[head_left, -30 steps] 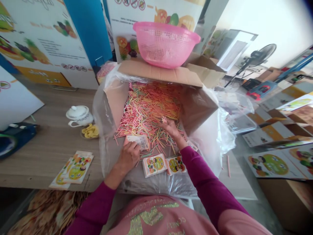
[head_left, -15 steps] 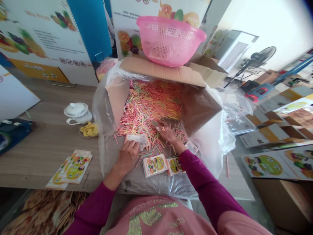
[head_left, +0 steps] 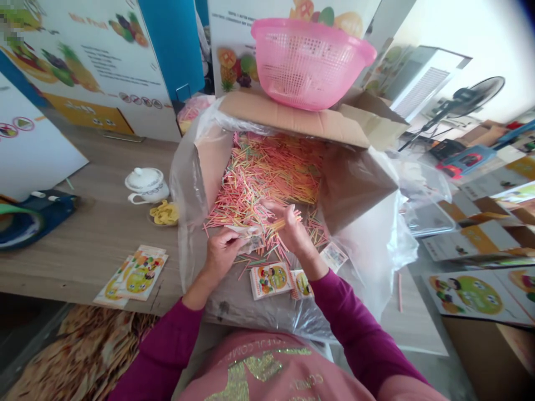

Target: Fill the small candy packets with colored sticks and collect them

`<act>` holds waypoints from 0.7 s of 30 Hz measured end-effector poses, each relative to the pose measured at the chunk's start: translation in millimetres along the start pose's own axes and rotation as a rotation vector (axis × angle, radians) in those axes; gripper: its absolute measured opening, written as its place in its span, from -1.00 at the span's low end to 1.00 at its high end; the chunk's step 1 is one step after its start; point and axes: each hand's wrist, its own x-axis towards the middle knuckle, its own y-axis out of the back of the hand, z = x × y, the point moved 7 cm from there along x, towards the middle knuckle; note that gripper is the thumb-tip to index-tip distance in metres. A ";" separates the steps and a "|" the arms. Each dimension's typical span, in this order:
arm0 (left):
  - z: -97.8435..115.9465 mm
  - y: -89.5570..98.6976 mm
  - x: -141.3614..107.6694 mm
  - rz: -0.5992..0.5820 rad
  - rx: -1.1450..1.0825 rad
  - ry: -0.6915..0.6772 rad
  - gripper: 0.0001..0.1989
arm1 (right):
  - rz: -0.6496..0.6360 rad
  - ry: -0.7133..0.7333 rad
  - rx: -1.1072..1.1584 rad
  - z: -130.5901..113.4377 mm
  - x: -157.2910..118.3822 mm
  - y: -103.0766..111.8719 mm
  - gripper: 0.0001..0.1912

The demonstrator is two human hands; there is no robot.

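Observation:
A tipped cardboard box (head_left: pixel 353 184) in clear plastic spills a heap of thin pink, yellow and green sticks (head_left: pixel 251 178). At the heap's near edge, my left hand (head_left: pixel 221 250) pinches a small printed packet (head_left: pixel 253 239), its fingers closed on the edge. My right hand (head_left: pixel 296 234) is curled around a small bunch of sticks, yellow and pink ends poking out beside the thumb. The hands are a short way apart. Below them lie two stacks of printed packets, the left stack (head_left: pixel 271 280) and the right stack (head_left: pixel 301 284). Another packet (head_left: pixel 334 256) rests by the right wrist.
A pink basket (head_left: pixel 311 64) sits behind the box. To the left stand a white lidded pot (head_left: pixel 146 185), a dish of yellow pieces (head_left: pixel 164 213), a tape dispenser (head_left: pixel 37 217) and more packets (head_left: pixel 140 275). Printed cartons (head_left: pixel 463 295) are on the right.
My left hand has raised the packet's edge from the surface. My right hand has lifted out of the heap and turned, with a bunch of sticks in it. The view has shifted slightly.

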 end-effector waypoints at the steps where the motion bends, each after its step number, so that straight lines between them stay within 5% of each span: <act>1: 0.7 -2.2 -1.1 -0.009 -0.029 0.015 -0.79 | -0.017 0.012 0.020 -5.8 1.6 -5.9 -0.21; 6: 3.8 -10.8 -3.2 -0.075 -0.174 0.118 -0.79 | -0.125 0.068 0.243 -29.2 8.3 -23.9 -0.27; 14: -3.1 -28.5 -8.8 -0.146 -0.443 0.388 -0.74 | -0.246 0.201 0.567 -51.3 1.8 -23.2 -0.42; 21: 6.0 -43.2 -10.7 -0.185 -0.641 0.532 -0.70 | -0.184 0.121 0.726 -47.0 6.3 -24.4 -0.39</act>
